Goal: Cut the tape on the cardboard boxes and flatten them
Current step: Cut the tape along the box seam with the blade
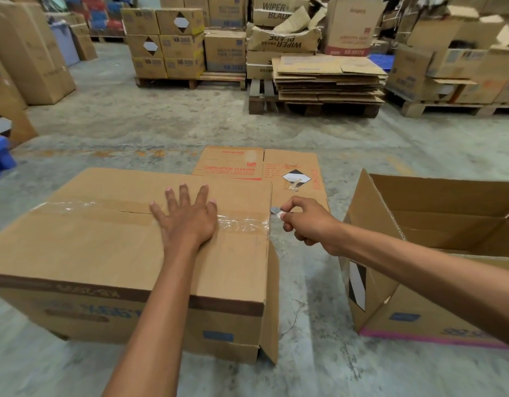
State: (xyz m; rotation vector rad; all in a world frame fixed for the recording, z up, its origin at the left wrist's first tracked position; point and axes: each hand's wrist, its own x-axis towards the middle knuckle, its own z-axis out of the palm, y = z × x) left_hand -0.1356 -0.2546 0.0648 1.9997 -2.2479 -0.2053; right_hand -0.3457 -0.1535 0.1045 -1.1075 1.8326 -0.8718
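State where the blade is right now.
In the head view, the blade sits right of centre, pinched in the right hand at the right end of the taped box's tape.

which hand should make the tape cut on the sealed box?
Right. The right hand already pinches a small blade at the right end of the tape. The left hand lies flat on the box top, bracing it.

Concrete warehouse floor [161, 124] with cardboard boxes on it.

A taped box [104, 253] sits near left, an open box [436, 282] near right, a flattened box [259, 164] lies just behind them, and wooden pallets [313, 107] stacked with cardboard stand farther back.
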